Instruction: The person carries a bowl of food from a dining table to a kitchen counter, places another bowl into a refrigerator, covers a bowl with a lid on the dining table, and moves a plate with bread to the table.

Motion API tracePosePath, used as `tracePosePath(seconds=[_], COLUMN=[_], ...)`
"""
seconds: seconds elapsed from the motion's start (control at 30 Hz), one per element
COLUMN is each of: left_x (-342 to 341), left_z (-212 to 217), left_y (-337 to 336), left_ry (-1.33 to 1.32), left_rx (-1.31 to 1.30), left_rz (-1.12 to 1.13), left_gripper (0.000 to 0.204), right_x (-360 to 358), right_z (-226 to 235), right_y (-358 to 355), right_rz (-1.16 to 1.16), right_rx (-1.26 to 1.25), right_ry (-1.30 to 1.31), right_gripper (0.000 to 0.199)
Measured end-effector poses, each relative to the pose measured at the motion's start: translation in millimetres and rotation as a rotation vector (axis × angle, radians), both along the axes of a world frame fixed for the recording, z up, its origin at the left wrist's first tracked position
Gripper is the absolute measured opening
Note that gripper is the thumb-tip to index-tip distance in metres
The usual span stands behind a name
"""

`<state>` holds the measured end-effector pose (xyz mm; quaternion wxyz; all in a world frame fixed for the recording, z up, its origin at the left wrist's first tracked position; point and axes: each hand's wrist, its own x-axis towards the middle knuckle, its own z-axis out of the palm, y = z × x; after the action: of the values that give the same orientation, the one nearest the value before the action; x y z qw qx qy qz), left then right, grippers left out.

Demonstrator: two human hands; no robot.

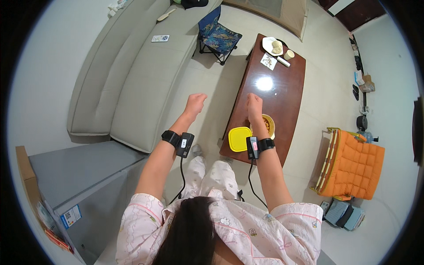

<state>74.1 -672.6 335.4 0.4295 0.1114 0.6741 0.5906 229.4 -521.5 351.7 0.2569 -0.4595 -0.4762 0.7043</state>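
Both my arms reach forward, each with a black strap and a small wired box on the wrist. My left hand (pixel 195 105) is closed in a fist over the floor between the sofa and the table; no object shows in it. My right hand (pixel 255 106), also a fist with nothing visible in it, is over the dark red wooden table (pixel 289 88). Nearest to it, partly hidden by my right forearm, is a yellow-rimmed bowl of reddish food (pixel 268 120). Beside that bowl lies a square yellow lid or box (pixel 238 139).
The table's far end holds a white plate (pixel 267 43) with pale round buns, a cup (pixel 289 54), a white cylinder (pixel 283 62) and a paper with small bits (pixel 268 62). Around stand a grey sofa (pixel 145 84), a folding chair (pixel 220 37), an orange cushioned chair (pixel 357 163) and a grey cabinet (pixel 84 168).
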Motion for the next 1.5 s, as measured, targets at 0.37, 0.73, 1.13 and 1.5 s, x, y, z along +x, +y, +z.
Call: tracePosePath(seconds=[0.37, 0.73, 1.13, 1.5], left_x=[-95.6, -214.0, -323.3, -367.7], left_z=[10.3, 2.3, -33.4, -108.0], left_y=[53.3, 288.7, 534.7, 761.4], left_ry=[-0.078, -0.148, -0.152, -0.243], left_rx=[0.002, -0.036, -0.086, -0.207], left_rz=[-0.071, -0.212, -0.282, -0.354], left_gripper=[0.025, 0.025, 0.026, 0.023], right_x=[-71.4, -170.0, -267.0, -275.7], right_z=[-3.7, -28.6, -53.7, -139.3], right_y=[52.9, 258.8, 485.2, 689.3], right_rz=[-0.081, -0.291, -0.416, -0.423], right_rx=[-0.009, -0.076, -0.116, -0.262], right_ry=[0.012, 0.024, -0.066, -0.293], right_gripper=[0.025, 0.027, 0.026, 0.024])
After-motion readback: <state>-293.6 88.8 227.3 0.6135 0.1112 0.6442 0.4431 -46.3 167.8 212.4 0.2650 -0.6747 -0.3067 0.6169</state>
